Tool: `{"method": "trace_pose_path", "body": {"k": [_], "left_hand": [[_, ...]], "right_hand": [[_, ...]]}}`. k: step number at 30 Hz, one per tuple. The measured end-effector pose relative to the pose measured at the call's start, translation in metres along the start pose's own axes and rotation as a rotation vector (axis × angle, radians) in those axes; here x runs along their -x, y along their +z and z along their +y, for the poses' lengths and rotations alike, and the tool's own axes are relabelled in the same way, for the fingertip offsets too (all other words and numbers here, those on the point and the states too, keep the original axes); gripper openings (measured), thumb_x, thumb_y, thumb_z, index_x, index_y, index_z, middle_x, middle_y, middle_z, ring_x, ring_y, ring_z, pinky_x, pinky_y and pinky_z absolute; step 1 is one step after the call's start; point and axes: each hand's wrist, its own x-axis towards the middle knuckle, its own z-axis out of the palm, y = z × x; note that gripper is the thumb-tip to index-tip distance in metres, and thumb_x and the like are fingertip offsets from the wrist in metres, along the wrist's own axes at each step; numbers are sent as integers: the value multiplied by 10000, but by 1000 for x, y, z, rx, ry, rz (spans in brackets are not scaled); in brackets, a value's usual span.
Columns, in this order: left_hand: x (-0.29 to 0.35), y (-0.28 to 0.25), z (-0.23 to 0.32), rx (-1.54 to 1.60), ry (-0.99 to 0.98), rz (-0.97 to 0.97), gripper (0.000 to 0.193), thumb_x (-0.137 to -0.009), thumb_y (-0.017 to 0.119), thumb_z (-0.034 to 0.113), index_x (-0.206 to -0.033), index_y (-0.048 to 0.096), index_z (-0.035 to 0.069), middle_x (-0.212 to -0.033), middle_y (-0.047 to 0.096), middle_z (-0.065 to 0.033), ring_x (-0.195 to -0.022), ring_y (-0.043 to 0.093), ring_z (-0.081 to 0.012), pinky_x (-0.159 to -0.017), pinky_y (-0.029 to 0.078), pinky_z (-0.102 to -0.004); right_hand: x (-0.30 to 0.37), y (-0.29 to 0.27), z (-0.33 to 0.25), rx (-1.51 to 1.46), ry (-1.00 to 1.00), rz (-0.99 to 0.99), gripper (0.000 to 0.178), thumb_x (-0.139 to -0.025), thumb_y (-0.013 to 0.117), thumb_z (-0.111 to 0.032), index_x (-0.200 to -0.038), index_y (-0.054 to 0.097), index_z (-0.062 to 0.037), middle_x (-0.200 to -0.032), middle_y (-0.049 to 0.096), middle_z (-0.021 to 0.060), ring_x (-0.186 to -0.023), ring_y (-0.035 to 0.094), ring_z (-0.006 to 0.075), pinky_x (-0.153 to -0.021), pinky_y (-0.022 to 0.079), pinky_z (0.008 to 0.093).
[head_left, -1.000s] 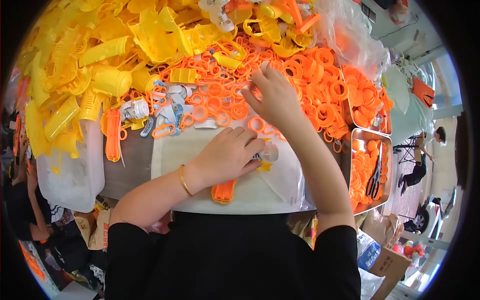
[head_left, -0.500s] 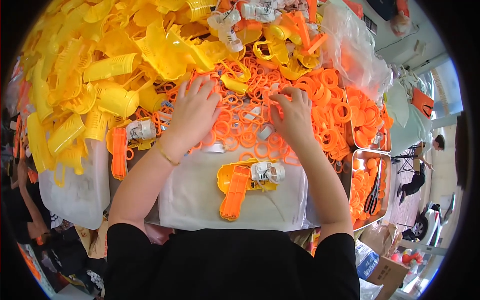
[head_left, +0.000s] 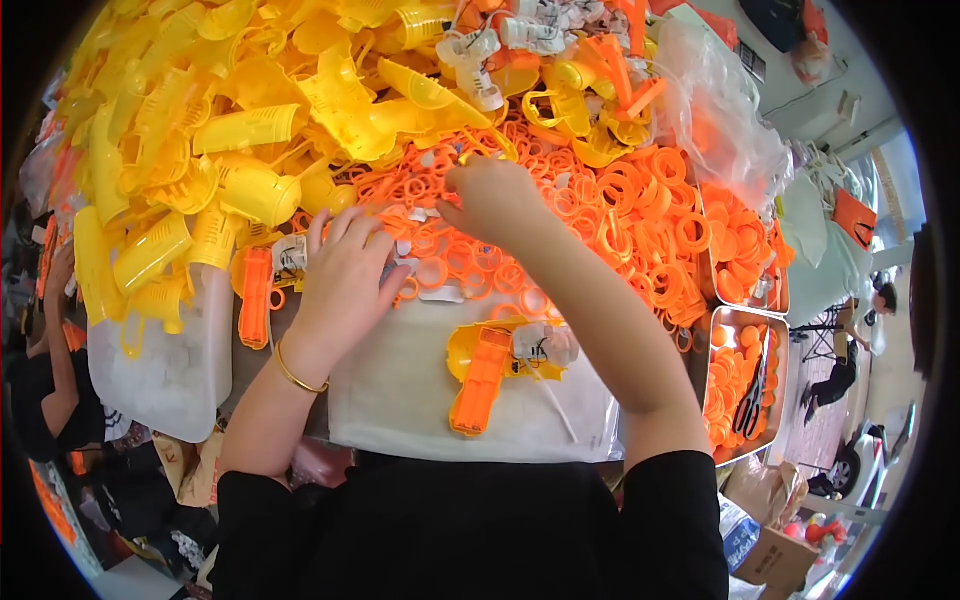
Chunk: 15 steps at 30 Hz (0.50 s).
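My left hand [head_left: 345, 270] lies spread at the near left edge of a pile of small orange plastic rings [head_left: 430, 272], fingers apart, with nothing seen in its grasp. Further in, my right hand [head_left: 497, 203] reaches over the same pile, its fingers curled down. A speck of yellow shows at those fingertips, but the hand hides what they hold. Below the hands, a yellow half-shell with an orange handle [head_left: 481, 383] and a white wired unit [head_left: 545, 345] rests on a whitish plastic sheet [head_left: 390, 400]. A similar part-built piece [head_left: 255, 295] lies just left of my left hand.
Yellow plastic shells [head_left: 250, 190] heap up at the left and back. Larger orange rings [head_left: 655, 210] lie to the right. A metal tray [head_left: 783, 390] holds orange discs and black-handled scissors [head_left: 747, 410]. Clear plastic bags [head_left: 730, 110] stand behind. Another person's arm [head_left: 62, 350] shows far left.
My right hand has moved left and further in, its fingers now curled over the pile's middle. My left hand has drawn back toward me and left. The view has shifted slightly.
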Motion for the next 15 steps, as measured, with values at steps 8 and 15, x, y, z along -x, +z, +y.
{"method": "trace_pose_path", "body": {"k": [8, 15], "left_hand": [[-3, 8, 24, 201, 37, 76, 175, -779, 666, 153, -904, 588, 57, -978, 563, -94, -984, 516, -279, -878, 370, -410], [13, 18, 66, 582, 215, 17, 295, -777, 657, 97, -1050, 562, 35, -1138, 531, -141, -1035, 525, -319, -890, 427, -410]], "right_hand": [[-7, 18, 4, 75, 96, -24, 246, -822, 621, -315, -884, 665, -81, -854, 646, 123, -817, 648, 299, -683, 525, 407], [67, -24, 15, -487, 253, 196, 245, -789, 705, -277, -797, 660, -36, -680, 627, 109, -623, 619, 223, -579, 482, 344]]}}
